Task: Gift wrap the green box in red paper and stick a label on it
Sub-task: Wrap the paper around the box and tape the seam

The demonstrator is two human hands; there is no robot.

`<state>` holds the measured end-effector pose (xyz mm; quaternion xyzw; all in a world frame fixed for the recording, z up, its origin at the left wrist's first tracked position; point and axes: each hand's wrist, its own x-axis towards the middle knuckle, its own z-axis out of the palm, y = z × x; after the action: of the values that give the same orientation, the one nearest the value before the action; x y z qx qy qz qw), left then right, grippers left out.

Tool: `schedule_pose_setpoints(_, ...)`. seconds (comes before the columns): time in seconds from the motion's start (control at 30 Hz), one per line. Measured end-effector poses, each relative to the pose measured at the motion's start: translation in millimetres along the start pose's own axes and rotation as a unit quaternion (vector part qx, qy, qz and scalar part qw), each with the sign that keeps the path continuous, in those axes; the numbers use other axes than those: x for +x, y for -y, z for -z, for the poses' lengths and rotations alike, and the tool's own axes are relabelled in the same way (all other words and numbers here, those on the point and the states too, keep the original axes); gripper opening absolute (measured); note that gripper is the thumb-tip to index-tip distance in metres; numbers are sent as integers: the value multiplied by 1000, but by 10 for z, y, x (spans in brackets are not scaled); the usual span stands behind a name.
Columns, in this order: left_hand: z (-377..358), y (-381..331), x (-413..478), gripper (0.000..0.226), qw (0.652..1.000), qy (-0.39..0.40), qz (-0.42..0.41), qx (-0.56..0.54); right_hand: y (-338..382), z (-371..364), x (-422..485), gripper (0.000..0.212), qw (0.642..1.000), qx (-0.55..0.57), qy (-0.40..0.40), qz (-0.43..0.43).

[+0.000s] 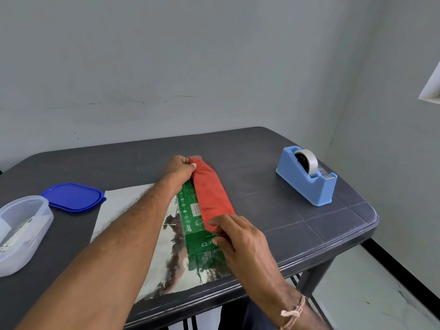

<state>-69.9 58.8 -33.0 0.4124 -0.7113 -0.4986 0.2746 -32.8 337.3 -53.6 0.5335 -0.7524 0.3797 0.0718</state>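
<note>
A long green box (190, 215) lies on the shiny silver inner side of the wrapping sheet (123, 206) on the dark table. A flap of red paper (212, 194) is folded over the box's right side and top. My left hand (182, 169) pinches the red paper at the box's far end. At the near end, my right hand (238, 236) pinches the red paper's edge against the box. The box's left face and near end show bare green.
A blue tape dispenser (307, 176) with a clear roll stands at the right of the dark table (297, 217). A clear plastic tub (21, 232) holding white slips and its blue lid (73, 197) sit at the left. The table's edge is close on the right.
</note>
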Motion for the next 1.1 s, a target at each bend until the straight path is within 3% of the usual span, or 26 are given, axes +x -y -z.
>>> schedule_pose_setpoints(0.57, -2, 187, -42, 26, 993, -66, -88, 51, -129, -97, -66, 21, 997, -30, 1, 71)
schedule_pose_setpoints(0.67, -6, 184, -73, 27, 992, -70, -92, 55, -67, -28, -35, 35, 998, 50, 7, 45)
schedule_pose_setpoints(0.77, -3, 188, -83, 26, 990, -74, -98, 62, -77, 126, 113, 25, 984, 171, -54, 5)
schedule_pose_setpoints(0.87, 3, 193, -97, 28, 990, -72, -99, 66, -267, 262, 399, 24, 980, 177, -86, -44)
schedule_pose_setpoints(0.97, 15, 203, -83, 30, 991, -67, -97, 68, -518, 307, 676, 39, 987, 135, 13, -88)
schedule_pose_setpoints(1.1, 15, 209, -69, 29, 992, -62, -96, 56, -624, 247, 715, 61, 977, 93, 179, -65)
